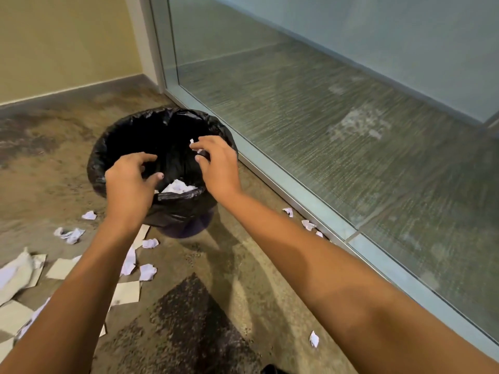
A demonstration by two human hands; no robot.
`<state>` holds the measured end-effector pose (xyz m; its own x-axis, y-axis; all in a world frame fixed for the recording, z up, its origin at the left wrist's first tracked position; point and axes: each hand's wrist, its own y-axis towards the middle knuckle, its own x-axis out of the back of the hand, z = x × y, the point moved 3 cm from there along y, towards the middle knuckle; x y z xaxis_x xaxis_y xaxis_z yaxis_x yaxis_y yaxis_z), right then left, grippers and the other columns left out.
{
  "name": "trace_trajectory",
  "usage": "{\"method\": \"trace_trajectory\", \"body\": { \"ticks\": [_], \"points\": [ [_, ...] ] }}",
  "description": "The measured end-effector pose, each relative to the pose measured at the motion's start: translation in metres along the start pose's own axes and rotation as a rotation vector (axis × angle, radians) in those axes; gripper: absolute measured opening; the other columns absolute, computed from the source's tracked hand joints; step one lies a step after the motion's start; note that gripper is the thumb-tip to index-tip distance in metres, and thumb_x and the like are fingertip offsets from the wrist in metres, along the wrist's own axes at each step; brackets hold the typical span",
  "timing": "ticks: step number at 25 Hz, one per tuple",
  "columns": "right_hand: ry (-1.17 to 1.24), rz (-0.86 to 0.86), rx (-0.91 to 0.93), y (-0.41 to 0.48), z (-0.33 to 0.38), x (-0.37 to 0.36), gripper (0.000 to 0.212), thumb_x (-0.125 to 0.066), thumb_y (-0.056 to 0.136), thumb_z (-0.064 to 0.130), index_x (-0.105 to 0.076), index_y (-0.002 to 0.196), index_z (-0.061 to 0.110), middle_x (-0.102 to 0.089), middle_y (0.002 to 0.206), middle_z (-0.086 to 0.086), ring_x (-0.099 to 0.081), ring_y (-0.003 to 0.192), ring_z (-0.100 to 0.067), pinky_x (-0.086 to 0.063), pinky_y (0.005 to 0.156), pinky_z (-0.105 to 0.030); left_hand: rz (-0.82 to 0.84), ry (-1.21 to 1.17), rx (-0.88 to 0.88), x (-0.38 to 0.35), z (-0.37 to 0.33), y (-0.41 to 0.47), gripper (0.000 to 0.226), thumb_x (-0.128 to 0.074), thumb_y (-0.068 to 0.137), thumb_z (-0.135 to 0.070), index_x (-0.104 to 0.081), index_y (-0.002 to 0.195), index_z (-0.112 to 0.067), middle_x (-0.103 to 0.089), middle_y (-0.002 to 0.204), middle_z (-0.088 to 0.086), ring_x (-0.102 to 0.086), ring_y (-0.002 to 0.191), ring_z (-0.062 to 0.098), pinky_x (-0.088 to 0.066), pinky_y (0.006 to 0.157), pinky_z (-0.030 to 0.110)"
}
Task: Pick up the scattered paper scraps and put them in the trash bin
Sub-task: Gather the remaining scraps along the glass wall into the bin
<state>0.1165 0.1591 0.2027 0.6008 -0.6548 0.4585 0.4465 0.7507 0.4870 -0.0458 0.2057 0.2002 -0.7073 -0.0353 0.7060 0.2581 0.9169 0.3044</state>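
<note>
Left hand [129, 184]: hovers over the near rim of the trash bin [189, 226], fingers loosely curled and spread; holds nothing.

Right hand [218, 166]: hovers over the right side of the bin's opening, fingers curled; touches a small scrap [192, 141] at the fingertips. Cannot tell whether pinched or lying free.

Trash bin: stands on the floor [243, 265], just beside the glass partition [324, 117]. Carries a black liner [172, 209] folded over the rim. Contains crumpled paper [178, 186] against the near wall.

Paper scraps [69, 235]: lie scattered on the floor. Cluster mostly left of the bin and under the left forearm; sit also along the partition's base and, singly, beside the right forearm.

Flat sheets [62, 268]: lie overlapping at the floor's left edge.
</note>
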Motion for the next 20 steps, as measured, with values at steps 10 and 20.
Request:
{"method": "trace_trajectory", "body": {
  "ticks": [10,20],
  "points": [
    [0.278,0.238,-0.09,0.0,-0.01,0.016,0.038,-0.041,0.09,-0.014,-0.071,0.102,0.005,-0.056,0.132,-0.006,-0.06,0.107,-0.021,-0.061,0.065,-0.035,0.007,-0.006,-0.084,-0.013,-0.02,-0.017,0.014,-0.063,0.086,-0.014,-0.071,0.097,-0.014,-0.065,0.105,0.006,-0.06,0.092,0.021,-0.042,0.084,0.027],
    [0.674,0.087,-0.408,-0.016,-0.044,0.04,0.029,-0.036,0.096,-0.009,-0.064,0.103,-0.004,-0.058,0.119,-0.013,-0.06,0.107,-0.023,-0.061,0.063,-0.04,0.012,-0.032,-0.129,-0.037,-0.037,-0.026,0.013,-0.06,0.088,-0.015,-0.071,0.094,-0.018,-0.064,0.106,0.001,-0.058,0.101,0.018,-0.041,0.089,0.025]
  ]
}}
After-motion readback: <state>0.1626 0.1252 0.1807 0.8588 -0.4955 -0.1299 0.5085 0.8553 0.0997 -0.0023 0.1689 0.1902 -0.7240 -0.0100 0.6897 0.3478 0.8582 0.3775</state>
